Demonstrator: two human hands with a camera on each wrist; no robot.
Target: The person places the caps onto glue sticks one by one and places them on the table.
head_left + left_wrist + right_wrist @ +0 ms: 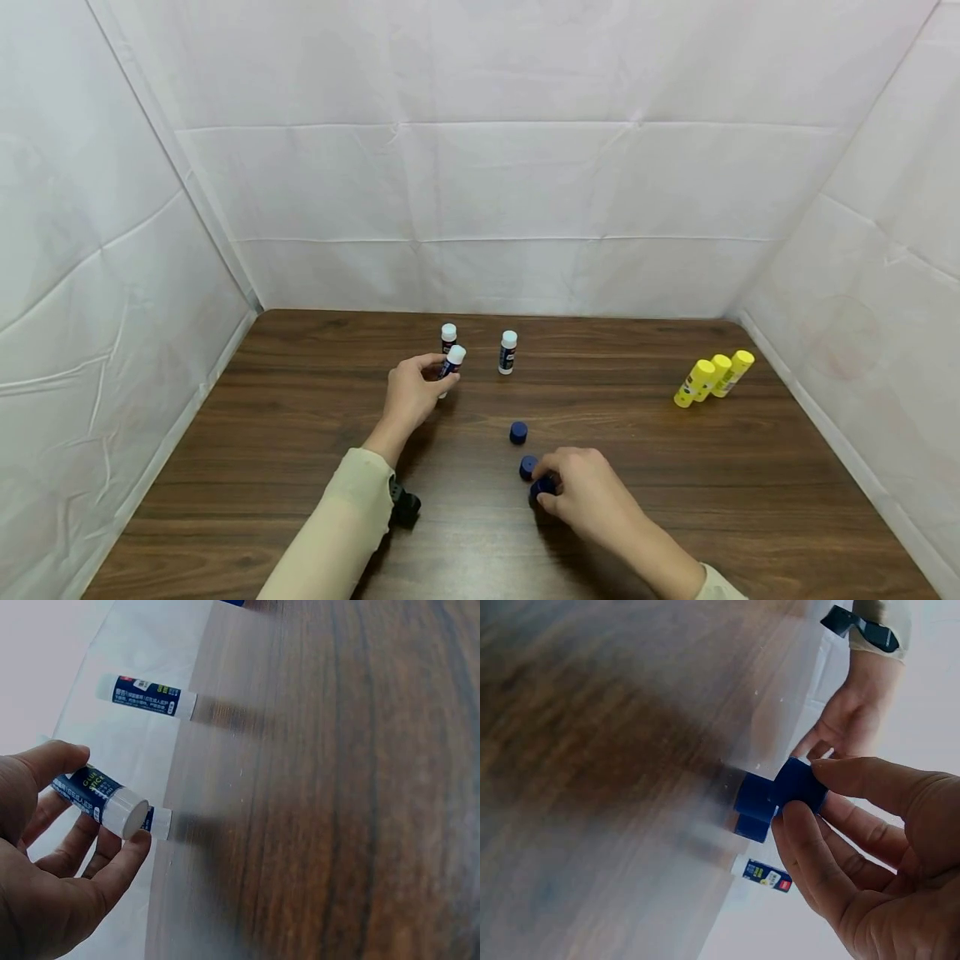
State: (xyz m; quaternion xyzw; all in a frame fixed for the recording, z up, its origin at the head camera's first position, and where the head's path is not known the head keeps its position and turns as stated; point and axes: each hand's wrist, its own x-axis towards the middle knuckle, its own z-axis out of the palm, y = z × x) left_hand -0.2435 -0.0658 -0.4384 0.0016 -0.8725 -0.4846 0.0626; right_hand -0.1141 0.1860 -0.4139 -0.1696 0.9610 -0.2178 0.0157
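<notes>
My left hand (411,392) grips a glue stick (94,795) with a navy label and white ends, tilted and held off the table. Just behind it stands a second glue stick (448,332), partly hidden; a third glue stick (507,352) is upright to the right. Nearer the front, my right hand (588,487) pinches a small dark-blue cylinder (801,784) that looks like a cap, between thumb and fingers. Two similar blue cylinders, one close by (528,467) and one farther back (518,432), sit on the table in a slanting row with it.
Three yellow glue-stick-like tubes (705,379) stand close together on the right side of the brown wooden table (300,433). White sheeting (510,183) walls off the back and both sides. A black device (406,507) is strapped to the left wrist.
</notes>
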